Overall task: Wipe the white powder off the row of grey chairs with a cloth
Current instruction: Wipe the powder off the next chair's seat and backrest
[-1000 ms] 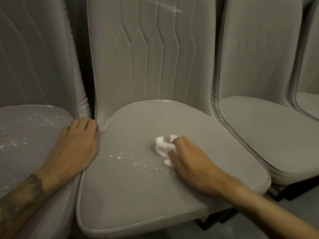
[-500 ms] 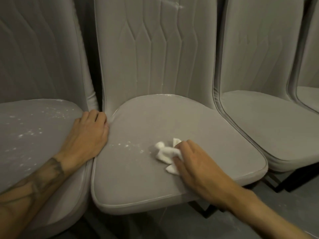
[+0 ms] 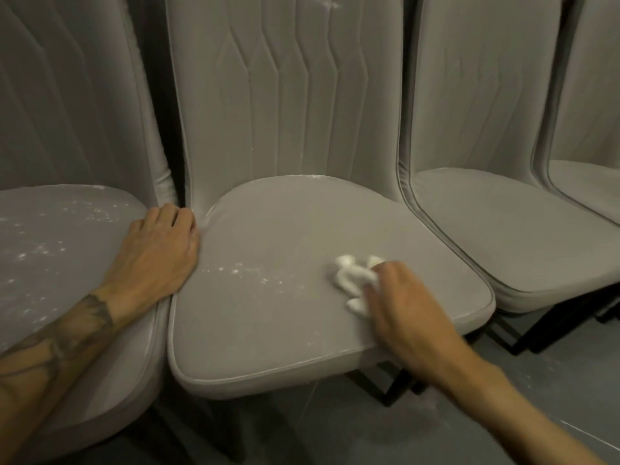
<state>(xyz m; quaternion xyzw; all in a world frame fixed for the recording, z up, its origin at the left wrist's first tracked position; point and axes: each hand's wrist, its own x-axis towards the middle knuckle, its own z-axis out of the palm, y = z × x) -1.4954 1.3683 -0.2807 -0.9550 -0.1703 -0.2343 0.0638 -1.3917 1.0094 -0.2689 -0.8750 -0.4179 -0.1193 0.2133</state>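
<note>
Nearest the camera lay the dark grey floor [image 3: 369, 431], dusted faintly with white at the right. Both bare forearms reached in from the bottom edge, the left one tattooed.

The right hand [image 3: 402, 307] lay on the front right part of the middle chair [image 3: 268, 330] seat, somewhat blurred. Its fingers were bent over a crumpled white cloth [image 3: 352, 280] and pressed it down onto the cushion. Lumps of the cloth stuck out past the fingertips to the left and to the rear.

To the left of the cloth, and apart from it, a thin scatter of white powder [image 3: 241, 271] ran across the seat toward its left edge.

The left hand [image 3: 157, 250] rested palm down on the right edge of the left chair [image 3: 50, 263], right at the seam where the two seats touched. Its fingers were loosely bent, the tips pointing into the gap at the foot of the backrests, and they gripped nothing that could be made out.

The left chair's seat bore more white specks [image 3: 84, 209], thickest toward the back.

To the right, the third chair [image 3: 503, 229] stood close beside the middle one on black legs [image 3: 536, 330]. A fourth chair [image 3: 587, 186] showed only in part at the frame's right edge.

Farthest off rose the stitched grey backrests, and a white smear [image 3: 327, 1] marked the top of the middle one.
</note>
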